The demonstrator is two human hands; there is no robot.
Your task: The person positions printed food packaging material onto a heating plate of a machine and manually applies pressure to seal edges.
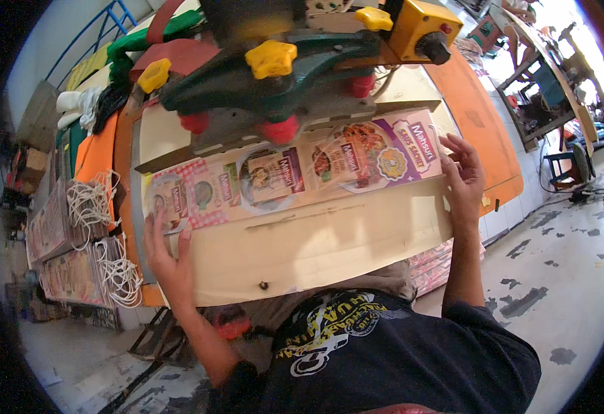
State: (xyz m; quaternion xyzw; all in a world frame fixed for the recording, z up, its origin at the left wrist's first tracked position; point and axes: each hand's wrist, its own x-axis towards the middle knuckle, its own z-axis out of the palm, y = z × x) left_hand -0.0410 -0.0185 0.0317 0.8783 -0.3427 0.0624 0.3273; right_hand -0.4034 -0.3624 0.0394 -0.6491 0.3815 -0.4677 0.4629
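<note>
A long printed strip [309, 169] with pictures of food dishes and packets lies across a cream work board [302, 241], its far edge running along a dark metal bar. At the strip's left end my left hand [169, 257] rests with fingers stretched and thumb apart, the fingertips touching its near corner. My right hand [464, 169] is at the right end, fingers spread and slightly bent, with thumb and fingertips against the short edge. Right beyond the strip stands a dark green press machine [267, 90] with red feet and yellow star-shaped knobs [271, 60].
A yellow control box [424, 31] with a black dial sits at the upper right of the machine. Bundles of printed sheets with white cords [95, 203] hang at the left. More printed sheets [431, 269] are stacked under the board's right side. An orange tabletop [484, 138] extends rightward.
</note>
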